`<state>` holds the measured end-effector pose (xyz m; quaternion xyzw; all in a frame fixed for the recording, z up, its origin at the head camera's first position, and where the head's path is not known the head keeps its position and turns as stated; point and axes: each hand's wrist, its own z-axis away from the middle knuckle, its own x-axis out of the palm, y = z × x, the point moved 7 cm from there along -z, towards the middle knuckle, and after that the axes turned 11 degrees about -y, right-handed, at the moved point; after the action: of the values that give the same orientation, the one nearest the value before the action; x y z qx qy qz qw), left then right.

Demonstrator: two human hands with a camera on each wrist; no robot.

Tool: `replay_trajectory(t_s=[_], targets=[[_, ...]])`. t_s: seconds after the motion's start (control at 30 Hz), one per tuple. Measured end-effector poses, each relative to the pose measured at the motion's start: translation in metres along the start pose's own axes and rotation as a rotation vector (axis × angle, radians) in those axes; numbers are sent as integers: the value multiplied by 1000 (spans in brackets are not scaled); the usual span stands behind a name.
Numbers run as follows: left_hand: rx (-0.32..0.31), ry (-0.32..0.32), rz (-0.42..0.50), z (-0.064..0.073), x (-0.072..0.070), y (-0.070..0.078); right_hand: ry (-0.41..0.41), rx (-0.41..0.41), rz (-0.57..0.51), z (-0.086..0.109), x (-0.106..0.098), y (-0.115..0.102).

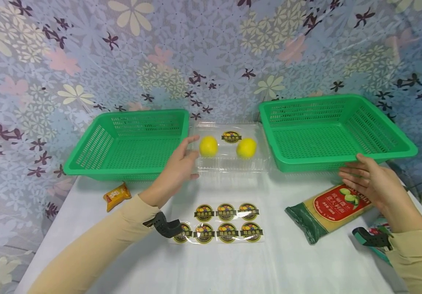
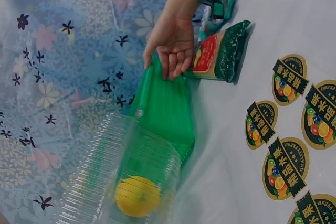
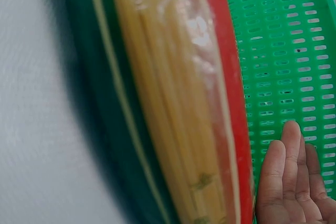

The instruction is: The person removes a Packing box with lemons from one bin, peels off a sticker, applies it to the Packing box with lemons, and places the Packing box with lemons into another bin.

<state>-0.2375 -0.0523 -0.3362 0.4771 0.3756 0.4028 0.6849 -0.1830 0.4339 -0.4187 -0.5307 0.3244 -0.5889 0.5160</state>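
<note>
My left hand reaches to the left end of a clear plastic fruit box, its fingers apart and fingertips right at the box's edge. Inside the closed box two yellow lemon-like fruits show, and a round fruit label is on the lid. The left wrist view shows the box's ribbed side and one yellow fruit. At the front of the right green basket, my right hand has its thumb by the rim and fairly straight fingers near the outer wall. Beneath that hand lies a bag of spaghetti.
Another green basket stands at the left, with a small orange packet before it. A sheet of round stickers lies on the white tablecloth. A green packet is partly hidden under my right wrist. Patterned fabric rises behind.
</note>
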Motion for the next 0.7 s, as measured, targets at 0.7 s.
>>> replay_trajectory(t_s=[0.7], targets=[[81, -16, -19, -5, -12, 57, 38, 10, 13, 0, -1, 1]])
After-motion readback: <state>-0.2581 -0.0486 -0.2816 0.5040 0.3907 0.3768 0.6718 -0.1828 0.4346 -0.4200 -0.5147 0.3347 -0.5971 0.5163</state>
